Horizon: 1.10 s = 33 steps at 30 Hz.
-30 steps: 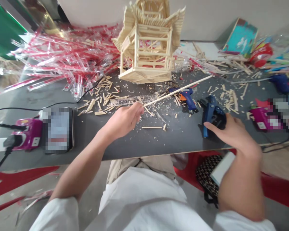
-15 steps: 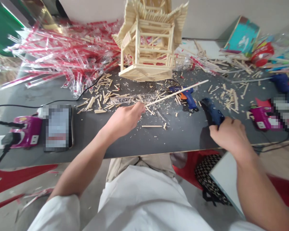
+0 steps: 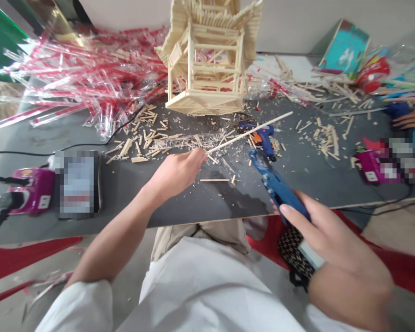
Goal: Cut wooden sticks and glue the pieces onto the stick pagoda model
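My left hand [image 3: 183, 169] is closed in a pinch on one end of a long thin wooden stick [image 3: 242, 136]. The stick slants up and right, crossing above a blue glue gun [image 3: 267, 141] with an orange part. My right hand [image 3: 327, 230] is wrapped around a blue hand cutter [image 3: 280, 186], held over the table's front edge. Its head points up and left toward the stick, apart from it. A short stick [image 3: 214, 180] lies on the dark tabletop [image 3: 193, 207] between the hands. Behind them stands a model house [image 3: 214, 69] built of wooden sticks.
Red and clear plastic wrappers [image 3: 90, 78] heap at the back left. A phone [image 3: 79, 184] and a purple power strip [image 3: 32, 190] lie left; another purple power strip [image 3: 376, 166] is right. Another person's hand [image 3: 413, 121] shows at the far right. Stick offcuts [image 3: 327, 138] litter the table.
My right hand has lifted the cutter off the right side of the table and moved it left and nearer to me. My left hand keeps the stick nearly still. Another person's hand has appeared at far right.
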Motion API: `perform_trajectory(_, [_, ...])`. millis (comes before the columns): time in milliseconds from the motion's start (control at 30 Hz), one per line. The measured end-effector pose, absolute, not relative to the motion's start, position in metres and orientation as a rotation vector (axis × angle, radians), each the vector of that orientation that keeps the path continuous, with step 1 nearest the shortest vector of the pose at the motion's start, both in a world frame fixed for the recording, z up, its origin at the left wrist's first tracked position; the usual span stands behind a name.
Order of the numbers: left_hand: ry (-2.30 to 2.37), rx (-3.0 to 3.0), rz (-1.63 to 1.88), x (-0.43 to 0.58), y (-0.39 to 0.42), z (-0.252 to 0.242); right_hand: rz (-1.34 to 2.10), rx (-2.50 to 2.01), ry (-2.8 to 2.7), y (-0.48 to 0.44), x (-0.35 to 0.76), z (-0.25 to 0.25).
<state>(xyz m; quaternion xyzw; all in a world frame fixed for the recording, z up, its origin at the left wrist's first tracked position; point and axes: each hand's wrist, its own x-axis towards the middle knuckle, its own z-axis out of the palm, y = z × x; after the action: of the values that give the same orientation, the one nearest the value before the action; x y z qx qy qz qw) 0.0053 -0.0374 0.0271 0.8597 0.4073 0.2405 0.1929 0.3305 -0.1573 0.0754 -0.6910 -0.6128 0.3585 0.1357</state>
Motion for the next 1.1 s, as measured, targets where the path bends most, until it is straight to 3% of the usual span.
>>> perform_trajectory(233, [1.169, 2.371, 0.634, 0.002, -0.034, 0.027, 1.239, -1.652, -1.783, -0.126, 0.274, 0.056])
perform_trajectory(1100, [1.175, 2.322, 0.505, 0.009, -0.036, 0.022, 1.279, -1.662, -1.726, -0.117, 0.234, 0.054])
